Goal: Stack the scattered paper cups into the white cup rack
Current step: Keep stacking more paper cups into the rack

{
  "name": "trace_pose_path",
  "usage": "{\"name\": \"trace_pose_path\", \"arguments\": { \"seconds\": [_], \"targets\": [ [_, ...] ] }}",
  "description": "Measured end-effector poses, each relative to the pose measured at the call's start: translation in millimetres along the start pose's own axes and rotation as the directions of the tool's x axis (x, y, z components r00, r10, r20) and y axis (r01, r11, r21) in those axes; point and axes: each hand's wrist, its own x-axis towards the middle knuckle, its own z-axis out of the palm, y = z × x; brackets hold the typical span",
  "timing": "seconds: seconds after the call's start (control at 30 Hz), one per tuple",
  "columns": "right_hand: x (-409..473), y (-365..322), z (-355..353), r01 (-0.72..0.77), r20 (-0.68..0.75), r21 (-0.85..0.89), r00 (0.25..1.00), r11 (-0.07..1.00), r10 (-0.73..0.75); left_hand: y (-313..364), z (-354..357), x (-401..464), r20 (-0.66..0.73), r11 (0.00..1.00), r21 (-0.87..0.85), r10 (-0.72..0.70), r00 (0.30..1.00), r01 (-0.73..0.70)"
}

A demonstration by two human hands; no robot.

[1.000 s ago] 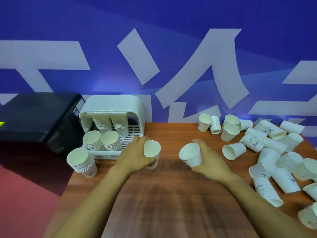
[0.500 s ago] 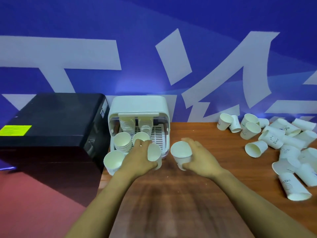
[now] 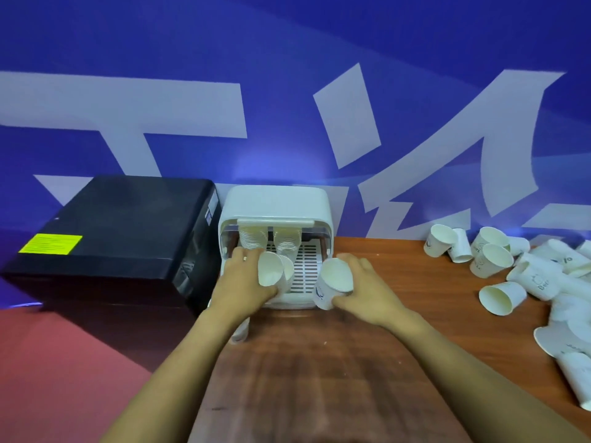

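Left hand [image 3: 243,282]: fingers curled around 1 paper cup [image 3: 271,272], mouth tilted toward camera, at open front of white cup rack [image 3: 278,204]. Right hand [image 3: 367,290]: fingers wrapped on 1 second cup [image 3: 334,281], just right of rack. Loose cups [image 3: 502,297] well right on bench [image 3: 399,314].

One head-worn view looks forward and down, close over the table [image 3: 319,378] toward the wall [image 3: 287,59]

1. Two forearms in frame, both bare to the bottom edge, no sleeves visible.
2. Left hand [image 3: 243,279]: small pale ring or band on one finger, far side near the knuckle.
3. Right hand [image 3: 367,290]: no rings, watch or glove visible.
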Motion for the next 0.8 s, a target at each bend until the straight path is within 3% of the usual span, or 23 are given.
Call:
{"name": "trace_pose_path", "arguments": {
  "seconds": [0.23, 0.57, 0.8],
  "targets": [
    [30.6, -36.5, 17.4, 0.077, -0.022, 0.003, 0.997, 0.997, -0.077, -17.4, -15.0, 14.6, -0.132, 0.996, 0.053, -0.064, 0.989, 0.072],
    [68.5, -64.8, 43.2, 0.094, -0.071, -0.087, 0.992, 0.992, -0.101, -38.3, -10.1, 42.8, -0.122, 0.995, 0.041, -0.087, 0.989, 0.092],
    [85.1, -64.5, 59.2, 0.074, -0.02, -0.13, 0.997, 0.989, -0.077, -51.1, 4.0, 53.5, -0.049, 0.991, 0.043, -0.124, 0.991, 0.126]
  ]
}}
